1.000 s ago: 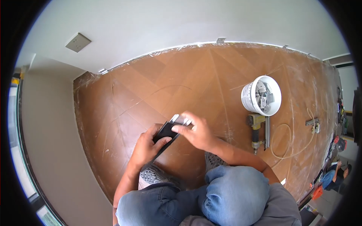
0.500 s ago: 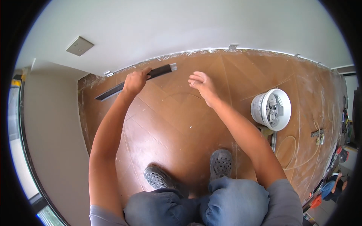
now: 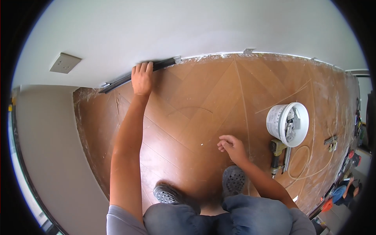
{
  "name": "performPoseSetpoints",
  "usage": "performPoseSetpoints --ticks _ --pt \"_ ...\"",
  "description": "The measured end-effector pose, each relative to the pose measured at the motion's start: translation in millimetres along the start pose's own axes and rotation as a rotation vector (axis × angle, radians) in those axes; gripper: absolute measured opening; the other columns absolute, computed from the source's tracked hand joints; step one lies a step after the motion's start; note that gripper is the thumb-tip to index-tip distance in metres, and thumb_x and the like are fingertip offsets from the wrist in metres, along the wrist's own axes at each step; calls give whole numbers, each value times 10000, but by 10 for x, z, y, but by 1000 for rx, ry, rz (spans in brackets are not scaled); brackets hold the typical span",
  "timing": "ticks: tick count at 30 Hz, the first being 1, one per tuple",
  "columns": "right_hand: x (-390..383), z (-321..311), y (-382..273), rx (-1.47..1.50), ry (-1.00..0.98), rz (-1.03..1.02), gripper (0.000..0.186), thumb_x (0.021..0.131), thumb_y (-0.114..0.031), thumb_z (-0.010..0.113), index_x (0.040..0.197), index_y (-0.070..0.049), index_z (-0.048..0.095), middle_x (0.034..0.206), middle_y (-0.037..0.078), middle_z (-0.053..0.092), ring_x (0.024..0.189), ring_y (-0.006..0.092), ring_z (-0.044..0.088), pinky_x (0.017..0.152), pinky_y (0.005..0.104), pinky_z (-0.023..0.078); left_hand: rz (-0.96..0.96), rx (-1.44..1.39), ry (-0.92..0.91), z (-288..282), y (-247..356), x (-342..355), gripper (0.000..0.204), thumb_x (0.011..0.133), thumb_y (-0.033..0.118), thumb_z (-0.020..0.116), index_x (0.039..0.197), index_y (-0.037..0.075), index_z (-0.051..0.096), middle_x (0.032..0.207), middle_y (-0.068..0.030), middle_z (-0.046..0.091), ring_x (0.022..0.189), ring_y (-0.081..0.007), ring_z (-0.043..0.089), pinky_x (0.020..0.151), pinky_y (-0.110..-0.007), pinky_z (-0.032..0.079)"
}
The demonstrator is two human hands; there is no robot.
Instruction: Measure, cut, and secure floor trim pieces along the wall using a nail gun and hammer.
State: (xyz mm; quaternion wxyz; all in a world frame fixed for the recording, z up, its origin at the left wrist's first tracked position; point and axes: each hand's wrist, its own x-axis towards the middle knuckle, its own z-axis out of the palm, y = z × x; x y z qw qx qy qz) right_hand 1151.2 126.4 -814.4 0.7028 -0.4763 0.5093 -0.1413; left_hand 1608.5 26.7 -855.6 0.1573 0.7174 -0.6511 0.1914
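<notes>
My left hand (image 3: 142, 78) reaches to the foot of the wall, its fingers closed over a dark skirting strip (image 3: 164, 64). The strip runs along the wall base, against or very close to the wall, with a silvery piece at its right end. My palm hides its middle. Lower down, my right hand (image 3: 233, 149) hovers over the wooden floor (image 3: 188, 129), above my right shoe. Its fingers are loosely bent and apart, holding nothing.
A white bucket (image 3: 276, 120) of metal clips stands on the right. Beside it lie what looks like an air nailer (image 3: 277, 150) and a coiled hose (image 3: 299, 161). Metal clips (image 3: 249, 51) dot the wall base. A socket plate (image 3: 65, 63) is upper left. Another person (image 3: 346, 194) is far right.
My left hand has carried the skirting strip from over the floor to the wall base. My right hand has drawn back toward my knees.
</notes>
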Motion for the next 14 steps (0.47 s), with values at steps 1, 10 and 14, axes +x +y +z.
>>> performPoseSetpoints --ticks 1,10,14 --pt "-38 -4 13 -17 46 52 244 1020 -85 568 1213 56 615 961 133 718 824 157 685 747 284 559 14 56 90 14 22 -11 187 897 106 616 1081 90 647 983 -80 648 994 -287 614 873 -415 474" --pt "-387 -54 70 -185 -5 57 240 1012 -106 565 1204 15 642 968 116 735 867 163 700 789 297 560 -456 27 -149 188 220 -56 219 899 284 710 869 106 587 852 -97 685 844 -301 669 777 -431 517" --pt "-559 -86 143 -341 -31 3 246 1005 -128 575 1213 -22 651 977 102 746 876 185 713 816 308 560 -522 -16 -145 177 279 -4 284 906 353 719 864 97 604 813 -111 696 798 -331 682 726 -457 538"
